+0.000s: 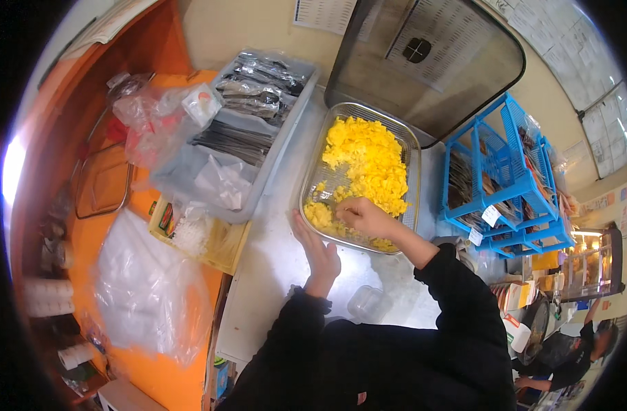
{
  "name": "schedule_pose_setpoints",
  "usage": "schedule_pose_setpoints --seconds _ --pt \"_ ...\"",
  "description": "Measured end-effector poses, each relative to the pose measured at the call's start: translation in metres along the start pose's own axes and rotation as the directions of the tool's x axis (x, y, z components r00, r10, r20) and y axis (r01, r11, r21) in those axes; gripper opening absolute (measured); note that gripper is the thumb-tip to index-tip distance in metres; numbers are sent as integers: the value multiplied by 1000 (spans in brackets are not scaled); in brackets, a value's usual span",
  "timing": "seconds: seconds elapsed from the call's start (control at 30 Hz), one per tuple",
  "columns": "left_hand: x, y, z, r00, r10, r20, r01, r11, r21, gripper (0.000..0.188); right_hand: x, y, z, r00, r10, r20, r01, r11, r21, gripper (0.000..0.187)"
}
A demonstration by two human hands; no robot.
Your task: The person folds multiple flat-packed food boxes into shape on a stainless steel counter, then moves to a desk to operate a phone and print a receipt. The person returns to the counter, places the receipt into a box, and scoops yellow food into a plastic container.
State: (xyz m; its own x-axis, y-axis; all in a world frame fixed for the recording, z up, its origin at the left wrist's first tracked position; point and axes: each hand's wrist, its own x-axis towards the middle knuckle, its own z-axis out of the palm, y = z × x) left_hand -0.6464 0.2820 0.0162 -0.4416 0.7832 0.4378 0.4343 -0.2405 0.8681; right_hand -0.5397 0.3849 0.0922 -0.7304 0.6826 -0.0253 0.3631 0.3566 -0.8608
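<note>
A rectangular metal tray with a perforated-looking wall stands on the pale worktop, holding bright yellow pieces that look like scrambled egg. The food is heaped at the far end and right side; the near left part shows bare metal and a smaller paler clump. My right hand is over the tray's near end, fingers curled closed; whatever is in them is hidden. Against the tray's near left corner rests my left hand, its fingers stretched out and holding nothing. A small clear plastic tub sits close to my body.
Left of the tray is a grey bin of packed cutlery, beside a yellow box and plastic bags on an orange surface. Blue baskets stand at right. A dark-framed translucent panel leans behind. Another person is at far right.
</note>
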Motion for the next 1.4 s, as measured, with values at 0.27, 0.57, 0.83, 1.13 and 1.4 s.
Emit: schedule_pose_setpoints --seconds 0.27,0.57,0.83,1.13,1.4 --pt "-1 0 0 999 -32 -30 31 999 -29 87 -24 3 -17 879 473 65 -425 715 555 16" --pt "0 2 1 999 15 -31 -17 999 -44 89 -42 12 -14 987 -2 -162 -40 965 -258 15" --pt "0 3 1 1000 -24 8 25 999 -28 90 -25 4 -17 998 -4 67 13 990 -138 14" --pt "-17 12 -11 986 -162 26 164 966 -200 87 -40 41 -23 925 380 6 -339 818 464 13" --pt "-65 58 -75 681 165 714 -12 977 -214 96 -75 11 -53 920 376 -111 -286 837 467 17"
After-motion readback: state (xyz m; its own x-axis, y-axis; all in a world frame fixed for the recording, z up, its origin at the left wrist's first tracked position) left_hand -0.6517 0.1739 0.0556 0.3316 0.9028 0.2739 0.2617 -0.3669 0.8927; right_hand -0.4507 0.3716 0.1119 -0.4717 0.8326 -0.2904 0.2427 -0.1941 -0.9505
